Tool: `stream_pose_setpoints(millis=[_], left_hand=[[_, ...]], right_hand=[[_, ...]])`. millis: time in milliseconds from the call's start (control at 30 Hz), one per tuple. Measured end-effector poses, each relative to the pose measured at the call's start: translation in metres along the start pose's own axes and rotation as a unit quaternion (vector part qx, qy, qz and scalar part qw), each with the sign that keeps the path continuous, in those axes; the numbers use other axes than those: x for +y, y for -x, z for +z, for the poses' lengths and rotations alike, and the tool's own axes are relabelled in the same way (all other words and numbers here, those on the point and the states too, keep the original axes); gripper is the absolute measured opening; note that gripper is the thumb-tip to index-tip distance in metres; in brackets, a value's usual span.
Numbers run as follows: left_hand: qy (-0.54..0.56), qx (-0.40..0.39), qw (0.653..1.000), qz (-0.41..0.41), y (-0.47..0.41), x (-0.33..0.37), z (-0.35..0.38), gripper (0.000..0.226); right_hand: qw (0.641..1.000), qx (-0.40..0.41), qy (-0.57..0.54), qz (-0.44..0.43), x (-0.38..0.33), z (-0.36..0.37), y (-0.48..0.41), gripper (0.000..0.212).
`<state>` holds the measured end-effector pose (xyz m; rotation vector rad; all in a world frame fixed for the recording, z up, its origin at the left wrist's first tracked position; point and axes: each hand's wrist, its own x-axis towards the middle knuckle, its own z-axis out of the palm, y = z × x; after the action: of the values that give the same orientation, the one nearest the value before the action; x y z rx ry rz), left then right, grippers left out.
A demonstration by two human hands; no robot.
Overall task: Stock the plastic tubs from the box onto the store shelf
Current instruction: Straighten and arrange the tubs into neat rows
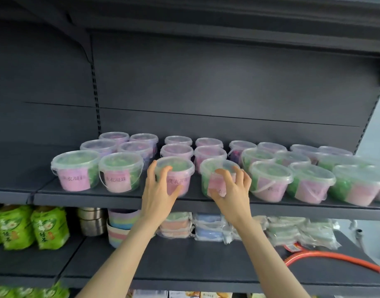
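Observation:
Several clear plastic tubs with pink labels and green or purple contents stand in rows on the dark shelf [88,196]. My left hand [159,190] grips one front-row tub [180,171] from its left side, fingers curled round the wall. My right hand [232,190] holds the neighbouring front-row tub [210,168], fingers wrapped over its front and pink label. Both tubs sit upright on the shelf near its front edge. The box is not in view.
The shelf below carries green snack bags [32,226], metal tins [92,222], stacked pastel cups [120,224] and wrapped packs [208,229]. An orange hose [335,258] lies at its right. Tubs crowd both sides of the two held ones.

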<state>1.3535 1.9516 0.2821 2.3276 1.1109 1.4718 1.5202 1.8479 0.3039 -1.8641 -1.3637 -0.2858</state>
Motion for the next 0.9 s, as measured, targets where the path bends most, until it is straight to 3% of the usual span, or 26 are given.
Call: stream_pose_setpoints(millis=[100,200,300,400,567,900], left_hand=[[0.031,0.049,0.998,-0.007,0.007,-0.008,-0.002,0.066],[0.079,0.058,0.993,-0.071,0.016,-0.012,-0.002,0.09],[0.023,0.05,0.991,-0.119,0.018,-0.013,0.002,0.104],[-0.032,0.056,0.987,-0.145,0.015,-0.014,0.005,0.101],[-0.046,0.041,0.988,-0.142,0.018,-0.025,0.007,0.086],[-0.071,0.013,0.983,-0.167,0.014,-0.026,0.009,0.087]], right_hand=[[0.998,0.015,-0.058,-0.019,-0.011,0.01,0.004,0.061],[0.991,0.007,-0.128,0.038,-0.016,0.02,0.003,0.093],[0.984,-0.015,-0.14,0.11,-0.018,0.03,0.0,0.116],[0.981,-0.011,-0.124,0.149,-0.018,0.038,-0.002,0.124],[0.979,0.023,-0.068,0.191,-0.019,0.051,0.0,0.116],[0.981,0.014,-0.024,0.193,-0.017,0.056,0.0,0.107]])
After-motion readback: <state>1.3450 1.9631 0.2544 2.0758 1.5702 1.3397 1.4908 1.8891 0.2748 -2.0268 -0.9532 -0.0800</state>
